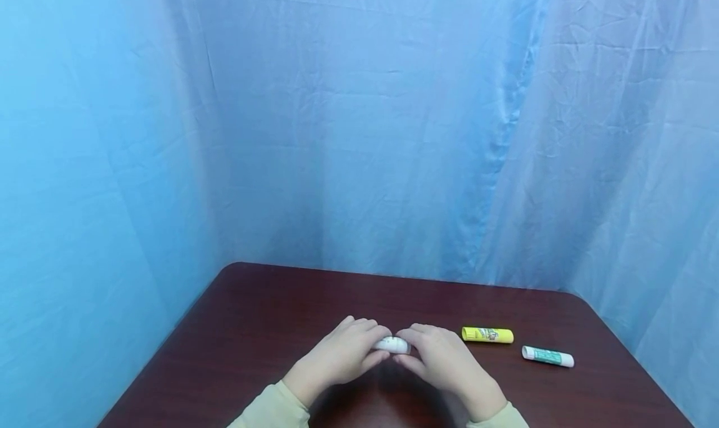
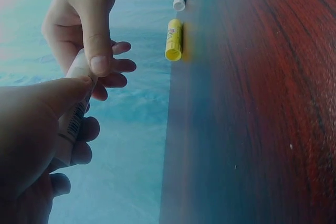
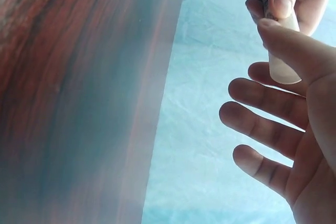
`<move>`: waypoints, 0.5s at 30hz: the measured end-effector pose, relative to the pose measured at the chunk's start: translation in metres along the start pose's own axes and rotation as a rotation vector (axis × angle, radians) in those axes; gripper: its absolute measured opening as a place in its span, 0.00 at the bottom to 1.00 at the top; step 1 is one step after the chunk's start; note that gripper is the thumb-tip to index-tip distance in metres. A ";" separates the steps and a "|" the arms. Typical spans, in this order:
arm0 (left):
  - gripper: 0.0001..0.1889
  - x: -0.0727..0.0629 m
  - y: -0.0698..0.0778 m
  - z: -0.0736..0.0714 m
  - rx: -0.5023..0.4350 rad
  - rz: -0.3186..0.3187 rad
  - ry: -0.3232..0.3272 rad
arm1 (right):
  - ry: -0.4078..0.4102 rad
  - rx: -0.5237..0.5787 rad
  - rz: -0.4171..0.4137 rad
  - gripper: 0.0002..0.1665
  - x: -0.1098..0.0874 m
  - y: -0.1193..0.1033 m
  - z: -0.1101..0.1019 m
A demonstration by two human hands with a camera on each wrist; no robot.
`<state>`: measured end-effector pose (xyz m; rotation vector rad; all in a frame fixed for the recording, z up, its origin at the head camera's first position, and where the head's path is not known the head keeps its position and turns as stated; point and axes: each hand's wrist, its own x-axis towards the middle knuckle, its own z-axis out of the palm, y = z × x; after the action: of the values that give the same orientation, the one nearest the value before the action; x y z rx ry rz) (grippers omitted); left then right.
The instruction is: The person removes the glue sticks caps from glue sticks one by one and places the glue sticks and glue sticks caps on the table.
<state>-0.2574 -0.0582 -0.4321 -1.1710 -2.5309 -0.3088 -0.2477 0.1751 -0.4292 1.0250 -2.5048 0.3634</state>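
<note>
Between the two hands is a white glue stick, held level above the table. Its barcode label shows in the left wrist view, and a pale, translucent cap end in the right wrist view. The left hand grips the labelled body, thumb on top and fingers curled below. With thumb and forefinger the right hand pinches the cap end, its other fingers spread loosely apart. Both thumbs almost meet on the stick. To the right lie a yellow glue stick and a white-and-green glue stick.
The dark reddish-brown table has rounded far corners. Light blue cloth hangs behind it and along both sides. The two lying sticks are near the table's right side, a short gap between them.
</note>
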 end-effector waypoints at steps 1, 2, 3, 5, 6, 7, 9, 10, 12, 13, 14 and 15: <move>0.11 0.000 0.000 0.000 0.002 0.002 0.004 | 0.002 0.002 -0.002 0.13 0.000 -0.001 0.000; 0.11 0.000 0.000 0.000 0.003 0.004 0.008 | 0.003 0.004 -0.005 0.13 0.001 -0.001 -0.001; 0.11 0.000 0.000 0.001 0.005 0.008 0.013 | 0.004 0.003 -0.006 0.13 0.001 -0.001 -0.001; 0.11 0.000 0.000 0.002 0.012 0.014 0.018 | 0.002 0.000 -0.006 0.14 0.001 -0.001 -0.001; 0.11 0.000 0.000 0.003 0.017 0.020 0.021 | 0.001 -0.002 -0.008 0.15 0.001 -0.002 -0.001; 0.11 0.000 -0.001 0.003 0.024 0.026 0.025 | -0.002 -0.001 -0.008 0.15 0.000 -0.002 -0.001; 0.11 0.000 -0.001 0.005 0.032 0.034 0.031 | -0.019 0.004 -0.002 0.13 -0.001 -0.002 0.000; 0.11 0.000 -0.001 0.005 0.037 0.036 0.032 | -0.029 0.009 0.003 0.12 -0.001 -0.003 0.000; 0.10 0.000 0.000 0.006 0.045 0.045 0.041 | -0.047 0.016 0.009 0.10 -0.001 -0.003 0.002; 0.10 -0.001 0.000 0.006 0.048 0.048 0.044 | -0.062 0.020 0.013 0.11 -0.002 -0.003 0.002; 0.10 -0.001 0.000 0.005 0.049 0.051 0.046 | -0.076 0.024 0.017 0.11 -0.002 -0.003 0.003; 0.10 -0.001 0.000 0.005 0.048 0.055 0.048 | -0.089 0.028 0.019 0.12 -0.001 -0.002 0.003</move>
<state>-0.2583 -0.0573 -0.4373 -1.1989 -2.4468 -0.2581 -0.2458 0.1732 -0.4323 1.0506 -2.5966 0.3674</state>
